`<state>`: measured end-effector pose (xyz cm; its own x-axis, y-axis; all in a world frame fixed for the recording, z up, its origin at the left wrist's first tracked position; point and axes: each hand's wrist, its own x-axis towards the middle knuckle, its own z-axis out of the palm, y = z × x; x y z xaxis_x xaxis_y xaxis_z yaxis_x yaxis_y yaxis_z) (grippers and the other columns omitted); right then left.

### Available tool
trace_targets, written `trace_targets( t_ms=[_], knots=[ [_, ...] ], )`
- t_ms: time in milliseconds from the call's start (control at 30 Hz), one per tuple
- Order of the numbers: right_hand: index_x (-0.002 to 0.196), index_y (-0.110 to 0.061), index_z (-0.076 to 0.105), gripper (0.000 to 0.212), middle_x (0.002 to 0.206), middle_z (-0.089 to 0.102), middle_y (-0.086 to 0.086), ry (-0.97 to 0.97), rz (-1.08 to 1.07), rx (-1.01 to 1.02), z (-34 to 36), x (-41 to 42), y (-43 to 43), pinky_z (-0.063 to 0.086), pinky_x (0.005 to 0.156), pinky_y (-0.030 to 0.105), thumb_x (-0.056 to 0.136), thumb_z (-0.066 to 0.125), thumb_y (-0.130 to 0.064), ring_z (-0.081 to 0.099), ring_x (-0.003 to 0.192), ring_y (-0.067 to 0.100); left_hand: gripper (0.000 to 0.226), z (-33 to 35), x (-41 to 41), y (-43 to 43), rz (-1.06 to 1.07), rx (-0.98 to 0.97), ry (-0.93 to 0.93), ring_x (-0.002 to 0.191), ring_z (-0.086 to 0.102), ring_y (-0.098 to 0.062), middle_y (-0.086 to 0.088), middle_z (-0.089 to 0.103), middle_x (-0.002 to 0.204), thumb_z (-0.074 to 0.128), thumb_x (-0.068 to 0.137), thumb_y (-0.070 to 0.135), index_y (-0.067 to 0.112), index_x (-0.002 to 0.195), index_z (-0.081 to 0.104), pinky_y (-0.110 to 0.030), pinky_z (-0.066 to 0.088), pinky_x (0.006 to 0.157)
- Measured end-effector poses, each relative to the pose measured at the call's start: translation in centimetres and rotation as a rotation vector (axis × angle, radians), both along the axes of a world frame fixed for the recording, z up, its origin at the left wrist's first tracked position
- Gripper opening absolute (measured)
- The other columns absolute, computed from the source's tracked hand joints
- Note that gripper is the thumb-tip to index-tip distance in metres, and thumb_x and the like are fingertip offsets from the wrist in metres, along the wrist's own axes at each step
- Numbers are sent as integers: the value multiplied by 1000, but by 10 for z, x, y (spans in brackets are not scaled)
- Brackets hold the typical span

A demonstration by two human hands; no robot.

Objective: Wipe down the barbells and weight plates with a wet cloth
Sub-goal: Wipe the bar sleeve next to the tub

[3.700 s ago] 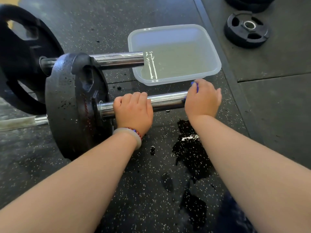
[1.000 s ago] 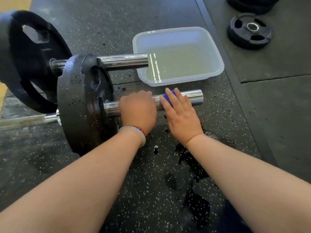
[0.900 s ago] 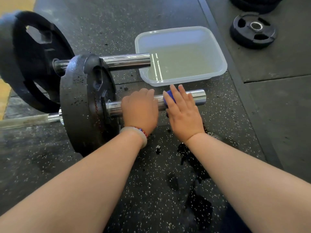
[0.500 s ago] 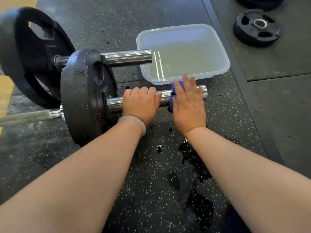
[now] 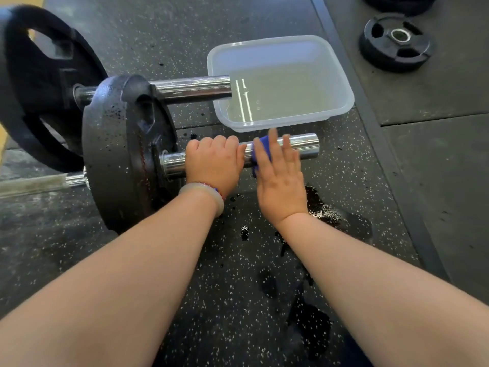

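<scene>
Blue cloth point(image 5: 260, 147) pressed on the near barbell point(image 5: 304, 145), which lies on the gym floor point(image 5: 264, 260).

The barbell's long axis runs left to right, its free end pointing right, just in front of the water tub point(image 5: 341, 83). The left hand point(image 5: 214, 160) is wrapped round the sleeve beside the weight plate point(image 5: 124, 149). The right hand point(image 5: 277, 176), fingers straight, lies flat on the cloth.

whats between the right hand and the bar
A blue cloth, pressed onto the bar under the right hand; the head view shows it.
</scene>
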<state>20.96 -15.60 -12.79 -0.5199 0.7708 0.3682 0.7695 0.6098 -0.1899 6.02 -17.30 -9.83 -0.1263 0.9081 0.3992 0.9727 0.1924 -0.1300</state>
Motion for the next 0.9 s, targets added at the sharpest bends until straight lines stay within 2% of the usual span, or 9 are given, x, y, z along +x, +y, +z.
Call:
trace_targets(
  t_ms=[67,200,333,467,533,667,700,833,900],
  knots=[
    [151,-20,10,66,157,12,13,-45,41,33,-2,11,10,-7,117,38,92,39,-19,2,143,27,39,0,0,1,-2,17,7,58,52,-24,2,58,66,28,97,36,19,76,57,-32,32,62],
    [151,-20,-3,67,158,3,16,95,-266,-75,2,17,6,-12,116,36,94,33,-18,-8,143,22,41,-1,1,1,-18,34,-2,55,48,-23,2,55,64,25,97,35,19,75,56,-32,25,62],
    [150,-15,14,64,155,8,14,-53,28,49,-3,4,5,-9,116,39,91,36,-21,4,142,32,40,0,0,1,-6,18,8,56,49,-22,3,55,66,25,97,36,20,76,55,-32,28,62],
    [152,-15,2,63,158,5,17,92,-305,-92,0,16,8,-7,116,47,95,28,-25,0,144,34,40,-1,2,0,-3,32,-17,55,47,-22,3,54,64,26,97,34,20,75,55,-32,26,62],
    [152,-12,5,62,158,3,20,159,-433,-146,6,1,0,-3,116,50,96,29,-22,-1,145,36,39,-1,2,0,13,29,-1,55,47,-22,3,54,64,26,97,34,20,75,55,-32,27,62],
    [151,-20,13,67,157,12,15,-27,-4,-8,3,-10,-4,-9,116,44,89,39,-15,1,143,32,38,2,3,0,28,-8,-2,57,49,-23,3,56,66,26,97,35,21,75,54,-33,29,63],
    [150,-21,13,69,157,13,14,-56,16,18,3,-1,2,-8,115,44,89,43,-14,3,143,31,38,2,3,0,26,-6,-12,57,48,-23,3,56,67,26,97,35,20,75,54,-33,30,63],
    [152,-16,14,62,158,8,16,76,-339,-121,12,22,14,-8,116,46,96,41,-16,1,145,35,37,1,4,-2,28,-8,-63,58,39,-20,3,53,67,27,97,34,20,78,55,-33,27,64],
    [149,-12,26,55,157,17,16,52,-258,-128,22,4,9,-13,115,42,97,35,-24,5,144,37,36,2,4,-3,46,-28,-67,61,47,-22,3,55,70,27,97,35,20,80,56,-33,30,65]
  ],
)
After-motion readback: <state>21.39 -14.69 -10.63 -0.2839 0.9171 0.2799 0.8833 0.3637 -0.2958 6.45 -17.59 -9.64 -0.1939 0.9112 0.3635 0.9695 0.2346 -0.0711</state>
